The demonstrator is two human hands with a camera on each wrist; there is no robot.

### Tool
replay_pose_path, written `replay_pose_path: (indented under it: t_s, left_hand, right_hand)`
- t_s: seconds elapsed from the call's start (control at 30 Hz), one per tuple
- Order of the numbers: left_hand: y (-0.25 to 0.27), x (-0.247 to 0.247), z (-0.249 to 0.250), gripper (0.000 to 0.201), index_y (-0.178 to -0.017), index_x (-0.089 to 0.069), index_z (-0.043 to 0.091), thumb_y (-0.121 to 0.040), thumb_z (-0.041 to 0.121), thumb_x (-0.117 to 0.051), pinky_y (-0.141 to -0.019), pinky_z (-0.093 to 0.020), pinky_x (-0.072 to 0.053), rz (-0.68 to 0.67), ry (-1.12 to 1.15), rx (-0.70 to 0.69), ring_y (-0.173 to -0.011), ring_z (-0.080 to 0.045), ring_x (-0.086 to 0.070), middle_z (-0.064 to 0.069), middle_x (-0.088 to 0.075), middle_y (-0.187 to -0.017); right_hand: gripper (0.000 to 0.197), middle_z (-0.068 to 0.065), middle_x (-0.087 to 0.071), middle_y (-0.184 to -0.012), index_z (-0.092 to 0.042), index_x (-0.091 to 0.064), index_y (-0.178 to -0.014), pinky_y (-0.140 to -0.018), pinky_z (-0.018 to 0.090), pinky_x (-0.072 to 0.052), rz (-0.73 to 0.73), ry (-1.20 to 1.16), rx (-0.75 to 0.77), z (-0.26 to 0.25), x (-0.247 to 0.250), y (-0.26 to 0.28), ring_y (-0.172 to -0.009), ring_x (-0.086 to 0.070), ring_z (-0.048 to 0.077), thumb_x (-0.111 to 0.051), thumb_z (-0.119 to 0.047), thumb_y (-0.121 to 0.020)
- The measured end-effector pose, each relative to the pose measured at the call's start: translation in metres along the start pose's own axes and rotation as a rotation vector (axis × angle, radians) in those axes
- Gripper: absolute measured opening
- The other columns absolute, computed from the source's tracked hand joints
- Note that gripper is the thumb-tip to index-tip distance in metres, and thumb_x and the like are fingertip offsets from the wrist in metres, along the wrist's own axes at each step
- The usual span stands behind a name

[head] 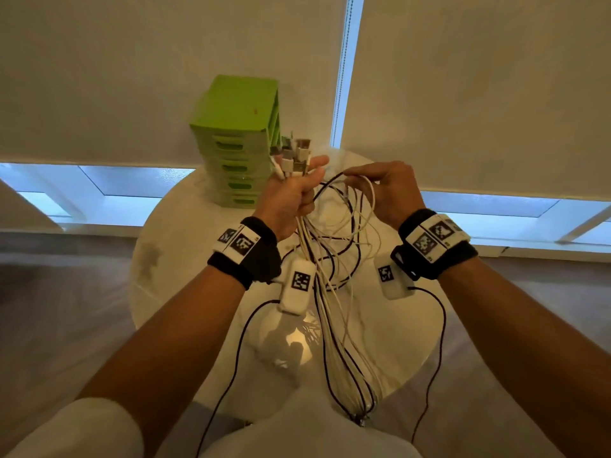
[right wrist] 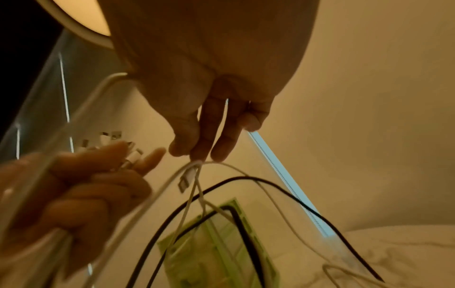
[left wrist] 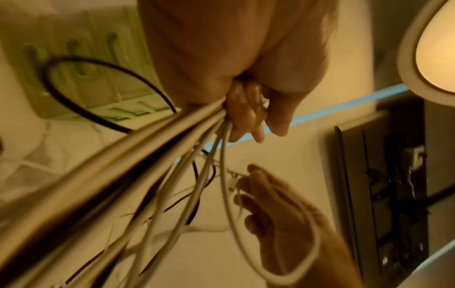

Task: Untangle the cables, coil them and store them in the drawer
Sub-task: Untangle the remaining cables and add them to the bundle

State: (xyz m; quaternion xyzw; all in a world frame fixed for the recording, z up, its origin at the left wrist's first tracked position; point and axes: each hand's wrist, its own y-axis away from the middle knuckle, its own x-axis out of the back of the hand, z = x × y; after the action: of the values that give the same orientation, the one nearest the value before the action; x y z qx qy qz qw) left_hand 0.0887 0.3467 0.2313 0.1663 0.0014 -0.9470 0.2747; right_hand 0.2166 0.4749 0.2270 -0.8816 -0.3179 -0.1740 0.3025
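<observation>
Untangling in hand: the left hand (head: 291, 196) clamps the cables (head: 334, 292) by their plug ends above the bench (head: 172, 233), while the right hand (head: 385, 193) pinches one white strand. Next, draw it free without tightening loops; the drawers (head: 236, 140) wait shut.

One green drawer unit (head: 236, 140), five drawer fronts showing. One tangled bundle of cables (head: 334, 259), white and black; exact count unclear. One round tabletop (head: 172, 246).

Dangling cables (head: 334, 259) fill the gap between both wrists; green drawer unit (head: 238, 140) stands beyond.
</observation>
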Motion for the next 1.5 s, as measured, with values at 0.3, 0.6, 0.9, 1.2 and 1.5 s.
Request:
replay_pose_path:
  t_s: [0.3, 0.6, 0.9, 1.2, 1.5]
  left_hand:
    - [-0.006, -0.012, -0.003, 0.007, -0.086, -0.060, 0.012, -0.089, 0.008, -0.066, -0.039, -0.017, -0.026, -0.074, -0.218, -0.065, -0.042, -0.005, -0.030, 0.010, -0.046, -0.053]
    - [-0.007, -0.009, -0.007, 0.010, -0.083, -0.057, 0.017, -0.092, 0.014, -0.063, -0.038, -0.016, -0.029, 0.148, -0.092, -0.061, -0.041, -0.003, -0.036, 0.008, -0.051, -0.058]
    - [0.005, 0.060, -0.023, 0.015, -0.083, -0.063, 0.013, -0.096, 0.018, -0.058, -0.034, -0.015, -0.020, 0.464, 0.215, 0.008, -0.038, -0.002, -0.024, 0.004, -0.062, -0.066]
    - [0.012, 0.072, -0.027, 0.009, -0.084, -0.063, 0.013, -0.092, 0.015, -0.062, -0.036, -0.016, -0.020, 0.588, 0.246, -0.022, -0.038, -0.003, -0.024, 0.001, -0.057, -0.069]
    - [0.012, 0.062, -0.019, 0.012, -0.086, -0.066, 0.010, -0.094, 0.014, -0.058, -0.039, -0.018, -0.016, 0.308, 0.082, -0.005, -0.042, -0.005, -0.026, 0.001, -0.063, -0.072]
  right_hand:
    - [0.021, -0.006, -0.073, -0.082, 0.004, -0.069, -0.103, -0.066, 0.014, -0.050, 0.004, -0.391, 0.038, -0.024, 0.005, -0.002, -0.073, -0.068, 0.003, -0.068, -0.002, -0.083]
    - [0.011, 0.002, -0.067, -0.079, -0.014, -0.067, -0.095, -0.056, 0.023, -0.052, -0.246, -0.175, -0.247, -0.006, -0.014, 0.014, -0.065, -0.064, 0.012, -0.070, -0.012, -0.085]
    - [0.036, 0.005, -0.049, -0.055, -0.012, -0.066, -0.079, -0.048, 0.024, -0.035, -0.248, -0.056, -0.629, 0.047, -0.008, 0.023, -0.047, -0.049, 0.017, -0.046, -0.034, -0.099]
    - [0.026, 0.005, -0.059, -0.078, -0.016, -0.067, -0.084, -0.062, 0.027, -0.039, -0.442, 0.106, -0.643, 0.047, 0.005, -0.002, -0.073, -0.058, 0.021, -0.053, -0.036, -0.095]
    - [0.037, 0.003, -0.051, -0.134, -0.023, -0.052, -0.134, -0.098, 0.017, -0.027, -0.483, 0.246, 0.014, -0.008, -0.047, -0.019, -0.124, -0.044, 0.015, -0.046, -0.014, -0.099]
